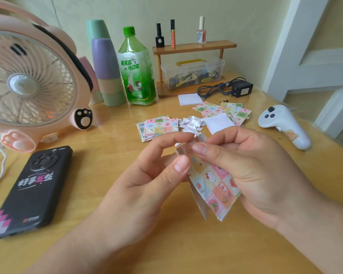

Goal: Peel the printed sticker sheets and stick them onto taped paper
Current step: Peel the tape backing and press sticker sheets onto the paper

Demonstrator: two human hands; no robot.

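A printed sticker sheet (216, 186) with pastel cartoon squares hangs above the wooden table, held between both hands. My right hand (251, 171) grips its right side, fingers curled behind it. My left hand (147, 175) pinches the sheet's top left corner with thumb and forefinger. The white backing shows at the lower edge. Behind lie a stack of sticker sheets (158, 126), a second spread of sheets (224, 110), a heap of white peeled scraps (190, 124) and a white paper piece (219, 122).
A pink fan (32, 86) stands at the left, with a black phone (31, 190) in front of it. Stacked cups (105, 62), a green bottle (136, 70), a wooden rack (192, 48) with a plastic box, a charger (240, 89) and a white controller (283, 125) ring the back.
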